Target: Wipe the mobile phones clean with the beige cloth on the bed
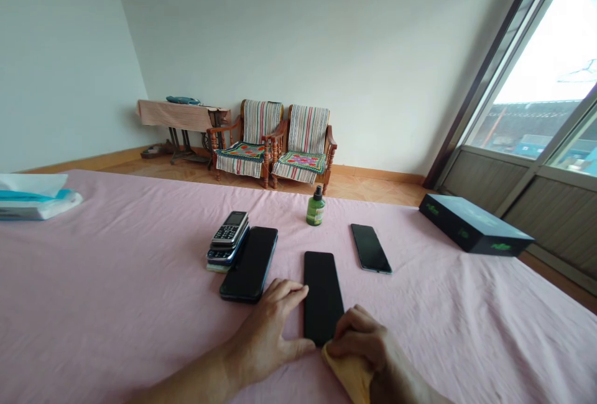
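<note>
Left hand: my left hand (268, 335) lay flat and unclenched on the pink sheet (116, 286), gripping nothing. Its fingertips touched the left edge of the black smartphone (321, 295).
Right hand: my right hand (368, 342) was curled tight around a yellow cloth (349, 376), knuckles at the phone's near right corner.
Phone: it lay face up and lengthwise in front of me, between my two hands, with its near end partly hidden by my right fingers.
Step in hand: by my reading this was the wiping stage, with the left hand bracing the phone and the cloth at its near end. I could not tell whether the cloth was touching the glass.
Next move calls for: a light, even stroke up the screen, I judged, with the left fingertips keeping the phone from sliding on the soft sheet.
Neighbours left: a second dark smartphone (250, 262) lay just beside it, touching a small phone stack (228, 236) with a keypad handset on top.
Neighbours beyond: a green spray bottle (316, 207) stood upright past the phone's far end, and a third smartphone (370, 248) lay apart to the right.
Further out: a black box (473, 224) sat near the right edge and a tissue pack (32, 196) far left.
</note>
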Available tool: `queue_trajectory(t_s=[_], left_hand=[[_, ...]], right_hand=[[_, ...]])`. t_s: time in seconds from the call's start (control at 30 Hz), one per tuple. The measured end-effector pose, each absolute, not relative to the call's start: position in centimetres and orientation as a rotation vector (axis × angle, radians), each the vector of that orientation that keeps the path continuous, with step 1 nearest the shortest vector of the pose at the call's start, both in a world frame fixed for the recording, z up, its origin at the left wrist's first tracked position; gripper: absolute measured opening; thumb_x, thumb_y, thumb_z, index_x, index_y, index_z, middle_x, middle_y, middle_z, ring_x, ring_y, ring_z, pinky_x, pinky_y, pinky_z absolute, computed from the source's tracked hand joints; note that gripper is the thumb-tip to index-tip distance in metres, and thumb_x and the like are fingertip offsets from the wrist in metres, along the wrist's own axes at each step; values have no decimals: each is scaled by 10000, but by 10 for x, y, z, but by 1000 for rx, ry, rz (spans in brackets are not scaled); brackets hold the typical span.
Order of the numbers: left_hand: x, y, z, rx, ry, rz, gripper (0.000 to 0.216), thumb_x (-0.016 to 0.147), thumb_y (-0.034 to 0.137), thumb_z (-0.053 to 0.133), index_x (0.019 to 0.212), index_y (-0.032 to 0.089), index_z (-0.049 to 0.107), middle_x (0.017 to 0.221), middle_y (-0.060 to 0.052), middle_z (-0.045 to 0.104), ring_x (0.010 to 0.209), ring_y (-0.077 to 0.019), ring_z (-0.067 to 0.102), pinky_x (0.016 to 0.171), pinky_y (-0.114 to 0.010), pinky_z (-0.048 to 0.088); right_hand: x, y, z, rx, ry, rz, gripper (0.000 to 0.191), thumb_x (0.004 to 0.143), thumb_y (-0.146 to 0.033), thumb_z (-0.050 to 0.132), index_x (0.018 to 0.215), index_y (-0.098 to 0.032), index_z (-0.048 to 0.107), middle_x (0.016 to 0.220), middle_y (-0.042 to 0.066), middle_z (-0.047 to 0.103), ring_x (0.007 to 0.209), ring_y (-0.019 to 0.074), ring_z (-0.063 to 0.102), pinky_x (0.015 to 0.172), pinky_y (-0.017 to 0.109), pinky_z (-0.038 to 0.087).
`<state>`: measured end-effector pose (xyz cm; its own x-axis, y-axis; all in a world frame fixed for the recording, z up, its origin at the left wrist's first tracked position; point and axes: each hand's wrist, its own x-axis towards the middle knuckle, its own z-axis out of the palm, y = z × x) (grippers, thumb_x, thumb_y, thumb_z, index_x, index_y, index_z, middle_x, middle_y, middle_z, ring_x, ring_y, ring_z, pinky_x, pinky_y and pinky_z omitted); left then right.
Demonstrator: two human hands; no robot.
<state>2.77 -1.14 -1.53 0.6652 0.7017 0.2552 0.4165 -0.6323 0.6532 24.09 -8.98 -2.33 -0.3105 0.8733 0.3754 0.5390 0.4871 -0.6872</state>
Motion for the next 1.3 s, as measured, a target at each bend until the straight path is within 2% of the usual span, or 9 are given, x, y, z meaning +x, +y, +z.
queue_trajectory(t_s=[0.2, 0.33, 0.57, 0.73, 0.87, 0.97, 1.07, 1.2, 1.3], left_hand=[[31, -20, -9, 2303, 875, 661, 652, 656, 159, 757, 1269, 228, 547, 1281, -75, 520, 1187, -257, 476, 1041, -404, 382], [34, -27, -3, 2337, 872, 593, 573, 686, 112, 689, 1242, 189, 578, 1284, -94, 533, 1187, -253, 481, 1048, -393, 387], [34, -28, -5, 2318, 855, 626, 585, 671, 106, 685, 1237, 197, 566, 1272, -87, 535, 1182, -257, 474, 1052, -409, 375], [35, -28, -3, 2263, 854, 690, 672, 651, 121, 709, 1274, 234, 485, 1170, -54, 559, 1090, -236, 522, 988, -375, 425], [35, -29, -1, 2269, 883, 781, 475, 719, 75, 582, 1168, 223, 540, 1054, -39, 591, 992, -206, 567, 915, -330, 468], [34, -29, -4, 2301, 859, 835, 639, 717, 49, 536, 1322, 220, 418, 1154, -61, 577, 1067, -212, 553, 965, -338, 446], [33, -28, -11, 2342, 890, 857, 762, 701, 45, 529, 1411, 211, 307, 1241, -81, 551, 1127, -227, 534, 1001, -345, 431], [34, -27, -23, 2384, 907, 890, 786, 679, 56, 532, 1418, 203, 306, 1256, -86, 556, 1107, -241, 556, 980, -342, 459], [35, -24, -31, 2400, 859, 902, 812, 650, 54, 530, 1418, 190, 304, 1219, -90, 581, 1065, -240, 582, 955, -334, 483]], right_hand=[[241, -79, -15, -1298, -1514, 791, 109, 708, -213, 650, 733, -227, 755, 748, 52, 636, 643, 164, 617, 559, 258, 447], [230, -63, -12, -1367, -1265, 845, 37, 615, -219, 717, 637, -203, 743, 679, 43, 641, 603, 171, 611, 530, 256, 447], [227, -55, 3, -1345, -1060, 981, 159, 580, -295, 752, 675, -169, 729, 603, 46, 692, 553, 171, 602, 500, 249, 431], [210, -57, 17, -1232, -1078, 989, 153, 582, -280, 770, 686, -179, 723, 640, 35, 685, 557, 143, 587, 505, 227, 427], [194, -53, 23, -1133, -1231, 856, 93, 641, -290, 737, 693, -213, 740, 689, 35, 658, 625, 158, 602, 560, 248, 469], [202, -40, 24, -1128, -1347, 658, 84, 670, -233, 688, 732, -229, 745, 724, 38, 647, 660, 166, 605, 593, 263, 476], [222, -19, 20, -1243, -1389, 481, 203, 665, -124, 600, 768, -225, 743, 772, 48, 653, 702, 182, 615, 602, 269, 462], [241, 9, 13, -1337, -1424, 336, 311, 644, -55, 517, 787, -212, 743, 797, 52, 657, 715, 188, 619, 599, 268, 448], [240, 24, 11, -1322, -1499, 278, 297, 681, -77, 533, 830, -211, 752, 812, 55, 657, 738, 188, 620, 627, 270, 452]])
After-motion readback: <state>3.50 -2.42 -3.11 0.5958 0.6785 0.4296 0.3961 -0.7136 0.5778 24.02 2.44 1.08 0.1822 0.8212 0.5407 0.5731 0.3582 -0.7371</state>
